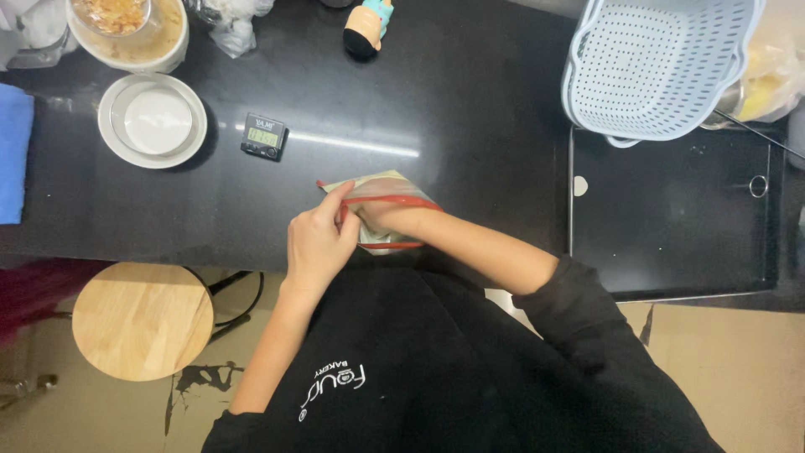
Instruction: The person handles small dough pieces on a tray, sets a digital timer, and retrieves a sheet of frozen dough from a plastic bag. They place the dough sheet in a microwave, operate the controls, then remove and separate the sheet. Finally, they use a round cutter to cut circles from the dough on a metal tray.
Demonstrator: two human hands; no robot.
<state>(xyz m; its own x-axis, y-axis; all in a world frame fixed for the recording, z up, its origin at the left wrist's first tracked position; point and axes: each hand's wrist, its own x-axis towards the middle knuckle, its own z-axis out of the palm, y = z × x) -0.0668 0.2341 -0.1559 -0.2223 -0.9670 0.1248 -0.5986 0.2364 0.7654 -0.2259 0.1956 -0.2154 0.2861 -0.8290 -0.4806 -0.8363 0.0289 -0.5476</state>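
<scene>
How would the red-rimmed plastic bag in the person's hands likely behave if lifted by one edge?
The bag would probably sag: its film looks thin and creased. It seems light, lying flat. The left hand pinches its red rim while the right hand reaches inside, suggesting the mouth collapses unsupported.

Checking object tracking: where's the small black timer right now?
In the head view, the timer lies on the black counter, left of centre, just right of the white bowl and above the left hand.

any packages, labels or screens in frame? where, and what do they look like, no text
Timer: small black square with a pale green screen, on the black counter left of centre.
Zip bag: clear pouch with red seal strip at the counter's near edge; left hand pinches its rim, right hand reaches inside.
Clear plastic wrap: crumpled, top edge.
</scene>
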